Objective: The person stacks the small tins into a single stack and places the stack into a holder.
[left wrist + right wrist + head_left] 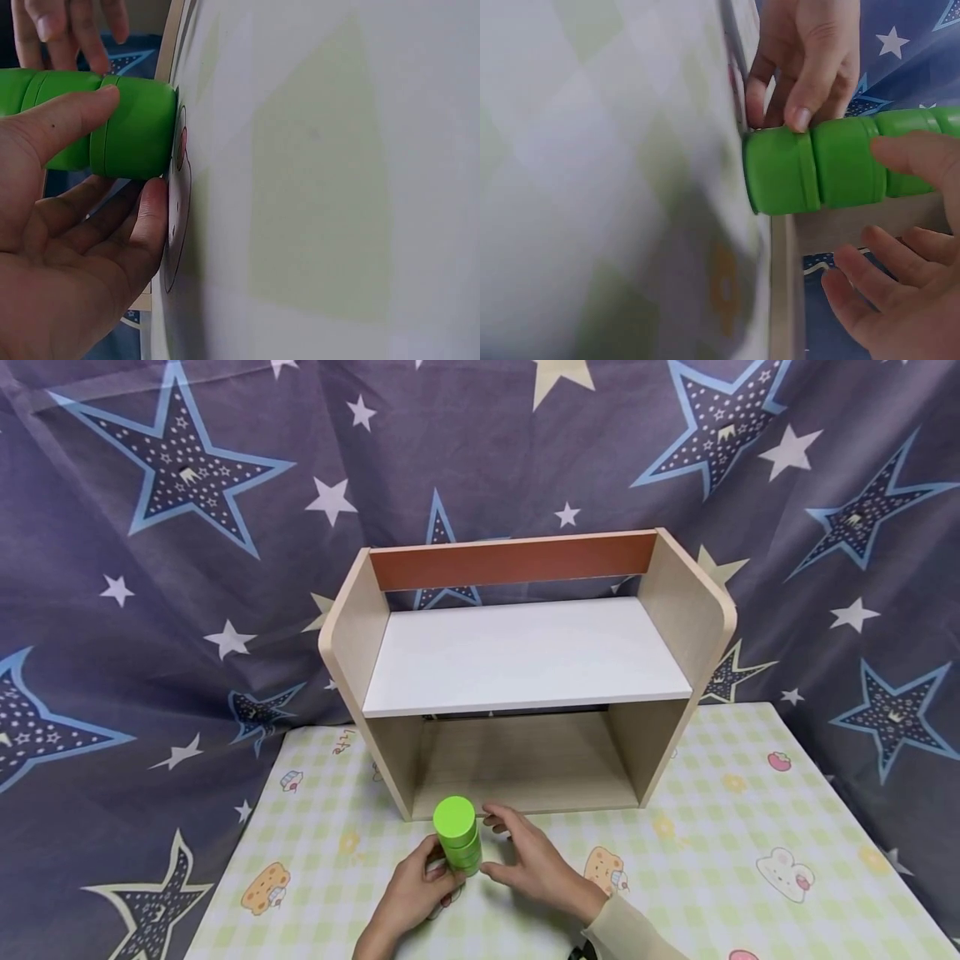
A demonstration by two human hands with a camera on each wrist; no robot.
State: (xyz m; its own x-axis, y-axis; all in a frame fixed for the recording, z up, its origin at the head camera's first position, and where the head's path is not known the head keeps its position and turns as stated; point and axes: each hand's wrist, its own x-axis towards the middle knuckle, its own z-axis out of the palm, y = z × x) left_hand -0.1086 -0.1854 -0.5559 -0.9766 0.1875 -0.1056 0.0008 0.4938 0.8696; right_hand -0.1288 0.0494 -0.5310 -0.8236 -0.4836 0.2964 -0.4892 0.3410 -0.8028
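Note:
A stack of bright green cylinders (456,820) stands upright on the table, in front of the shelf unit. Ridges divide it into several rounded segments in the right wrist view. My left hand (417,889) holds the bottom of the stack, its thumb against one side and its fingers curled beside the base. On the other side is my right hand (542,868), fingers spread and apart from the stack. Its thumb (915,156) overlaps an upper segment in the right wrist view; I cannot tell whether it touches.
A wooden shelf unit (675,752) with a white middle board (525,652) and a brown back rail (517,560) stands just behind the stack. The table has a green-checked cloth (712,860) with cartoon prints. A dark star-patterned curtain (247,552) hangs behind.

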